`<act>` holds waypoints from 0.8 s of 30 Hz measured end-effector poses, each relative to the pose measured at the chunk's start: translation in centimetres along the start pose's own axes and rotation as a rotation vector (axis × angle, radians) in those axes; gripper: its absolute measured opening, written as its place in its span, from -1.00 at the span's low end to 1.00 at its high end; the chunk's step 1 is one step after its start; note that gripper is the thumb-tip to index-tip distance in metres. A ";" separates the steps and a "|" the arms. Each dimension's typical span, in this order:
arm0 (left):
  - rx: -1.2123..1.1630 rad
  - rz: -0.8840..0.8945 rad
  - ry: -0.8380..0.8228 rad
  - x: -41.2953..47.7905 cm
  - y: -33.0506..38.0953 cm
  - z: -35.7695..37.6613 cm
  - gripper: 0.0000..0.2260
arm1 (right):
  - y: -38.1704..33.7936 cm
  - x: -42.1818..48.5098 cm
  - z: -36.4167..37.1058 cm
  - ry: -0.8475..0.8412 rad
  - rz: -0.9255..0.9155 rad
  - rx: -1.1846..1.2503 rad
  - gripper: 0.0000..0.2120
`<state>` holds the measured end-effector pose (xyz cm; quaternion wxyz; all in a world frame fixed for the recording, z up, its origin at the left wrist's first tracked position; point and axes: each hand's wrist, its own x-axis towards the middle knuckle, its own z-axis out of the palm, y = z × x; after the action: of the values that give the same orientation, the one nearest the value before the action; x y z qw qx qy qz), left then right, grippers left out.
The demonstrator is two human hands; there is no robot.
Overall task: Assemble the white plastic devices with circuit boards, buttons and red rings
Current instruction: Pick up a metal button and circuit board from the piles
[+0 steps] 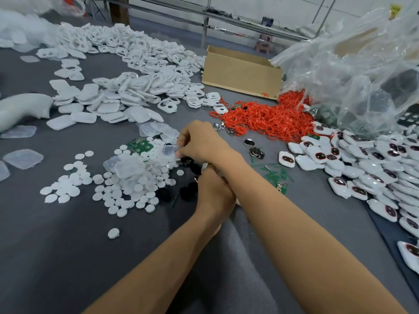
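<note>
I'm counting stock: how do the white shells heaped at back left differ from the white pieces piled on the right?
The back-left shells are mostly bare frames with open cut-outs; the right-hand pieces have those openings filled dark with red rims. The back-left shells sprawl loosely far back; the right-hand pieces overlap closely near the right edge. Both are white rounded plastic.

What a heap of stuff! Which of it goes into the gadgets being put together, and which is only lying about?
For the job: white shells, red rings, green circuit board, round white buttons, the clear piece pinched by the right hand, finished devices.

Seemingly just lying about: cardboard box, clear plastic bags, pink stool behind the table.
</note>
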<state>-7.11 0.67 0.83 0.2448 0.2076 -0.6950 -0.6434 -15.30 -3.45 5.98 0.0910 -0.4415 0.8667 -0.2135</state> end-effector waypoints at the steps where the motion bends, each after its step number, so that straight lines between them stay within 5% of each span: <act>1: -0.046 -0.018 -0.021 0.0 0.2 0.1 -0.82 | 0.0 -0.2 -0.2 0.012 0.000 0.049 -0.91; 10: -0.056 -0.068 0.010 0.3 -0.1 0.5 -0.75 | 1.7 -4.0 -2.0 0.031 0.002 0.517 -0.93; 18: -0.104 -0.044 -0.023 0.2 0.1 0.5 -0.69 | 2.2 -4.8 -2.7 0.205 -0.103 0.379 -0.83; 24: -0.156 -0.062 -0.050 0.2 -0.1 0.2 -0.66 | 2.9 -6.4 -3.6 0.303 -0.100 0.563 -0.91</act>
<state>-7.39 0.66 0.78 0.2224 0.1932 -0.6421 -0.7077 -14.86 4.27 7.72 0.0688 -0.4044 0.7546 -0.5122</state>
